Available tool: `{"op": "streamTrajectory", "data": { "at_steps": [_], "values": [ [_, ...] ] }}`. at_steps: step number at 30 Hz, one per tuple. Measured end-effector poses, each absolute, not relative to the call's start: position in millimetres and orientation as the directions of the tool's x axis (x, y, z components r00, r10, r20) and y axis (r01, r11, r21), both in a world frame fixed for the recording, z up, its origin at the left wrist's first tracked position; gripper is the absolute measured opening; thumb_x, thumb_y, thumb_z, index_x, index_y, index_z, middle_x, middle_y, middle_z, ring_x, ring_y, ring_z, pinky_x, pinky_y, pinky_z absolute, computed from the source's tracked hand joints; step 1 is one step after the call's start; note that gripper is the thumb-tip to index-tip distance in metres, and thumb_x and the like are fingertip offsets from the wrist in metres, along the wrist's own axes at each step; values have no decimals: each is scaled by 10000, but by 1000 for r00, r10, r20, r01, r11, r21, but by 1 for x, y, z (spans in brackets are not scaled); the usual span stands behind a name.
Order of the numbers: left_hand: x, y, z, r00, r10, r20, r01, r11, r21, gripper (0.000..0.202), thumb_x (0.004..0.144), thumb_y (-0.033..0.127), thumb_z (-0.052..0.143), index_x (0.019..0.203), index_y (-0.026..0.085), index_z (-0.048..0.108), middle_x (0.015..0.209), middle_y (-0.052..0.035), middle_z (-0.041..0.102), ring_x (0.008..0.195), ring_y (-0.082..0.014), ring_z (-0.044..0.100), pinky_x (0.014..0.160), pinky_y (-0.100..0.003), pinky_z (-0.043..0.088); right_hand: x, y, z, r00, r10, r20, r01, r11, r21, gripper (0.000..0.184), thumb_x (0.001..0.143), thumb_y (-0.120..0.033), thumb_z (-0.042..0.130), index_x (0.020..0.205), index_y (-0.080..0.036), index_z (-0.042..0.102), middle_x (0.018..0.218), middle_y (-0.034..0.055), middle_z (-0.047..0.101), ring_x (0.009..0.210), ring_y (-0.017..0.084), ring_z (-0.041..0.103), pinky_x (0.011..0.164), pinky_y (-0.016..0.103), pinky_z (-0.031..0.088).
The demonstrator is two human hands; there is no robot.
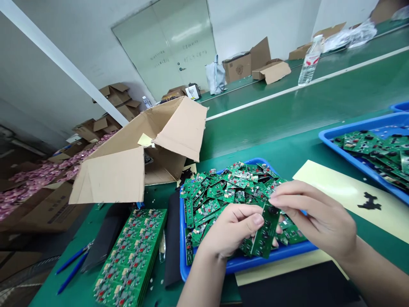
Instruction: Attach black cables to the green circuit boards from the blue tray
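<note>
My left hand (238, 226) is closed round a narrow green circuit board (266, 230), held tilted with its thumb on the near side. The fingertips of my right hand (315, 215) are pinched together at the board's upper end; what they hold, if anything, is too small to make out. Below both hands stands a blue tray (183, 256) heaped with loose green circuit boards (207, 209). To the right, a pale yellow sheet (338, 181) carries small black cut pieces (370, 201).
A stack of uncut circuit-board panels (131, 260) lies left, near blue-handled pliers (72, 266) and black sheets (172, 238). An open cardboard box (111, 177) stands behind. Another blue tray (351, 161) of boards is at right. A water bottle (310, 62) stands farther back.
</note>
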State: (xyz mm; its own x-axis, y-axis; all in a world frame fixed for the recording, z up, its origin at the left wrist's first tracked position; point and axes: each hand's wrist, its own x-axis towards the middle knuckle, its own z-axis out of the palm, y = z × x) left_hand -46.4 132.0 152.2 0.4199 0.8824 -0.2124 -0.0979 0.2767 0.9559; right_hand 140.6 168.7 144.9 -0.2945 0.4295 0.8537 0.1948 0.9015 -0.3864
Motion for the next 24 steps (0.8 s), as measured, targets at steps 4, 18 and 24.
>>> {"op": "streamTrajectory", "data": {
  "at_steps": [4, 18, 24],
  "values": [
    [-46, 133, 154, 455, 862, -221, -128, 309, 942, 580, 653, 673, 739, 716, 97, 725, 586, -6, 529, 517, -88, 411, 502, -224, 354, 144, 169, 142, -343, 448, 826, 145, 894, -425, 372, 846, 79, 502, 1043, -203, 644, 978, 59, 616, 859, 136, 646, 725, 218, 569],
    [-34, 129, 155, 106, 854, 510, 364, -510, 779, 301, 805, 362, 745, 1049, 191, 706, 942, -81, 684, 876, -200, 648, 777, -331, 543, 158, 174, 150, -239, 826, 510, 39, 533, -845, 125, 925, -288, 591, 871, -229, 688, 696, 12, 680, 624, 152, 669, 547, 220, 562],
    [-34, 133, 152, 141, 574, 806, 638, -676, 369, 235, 877, 211, 666, 1106, 164, 647, 954, -88, 678, 858, -191, 663, 729, -323, 582, 153, 174, 150, -515, 794, 323, -139, 295, -945, 307, 928, -407, 582, 728, -182, 643, 615, 19, 639, 535, 129, 621, 507, 214, 540]
  ]
}}
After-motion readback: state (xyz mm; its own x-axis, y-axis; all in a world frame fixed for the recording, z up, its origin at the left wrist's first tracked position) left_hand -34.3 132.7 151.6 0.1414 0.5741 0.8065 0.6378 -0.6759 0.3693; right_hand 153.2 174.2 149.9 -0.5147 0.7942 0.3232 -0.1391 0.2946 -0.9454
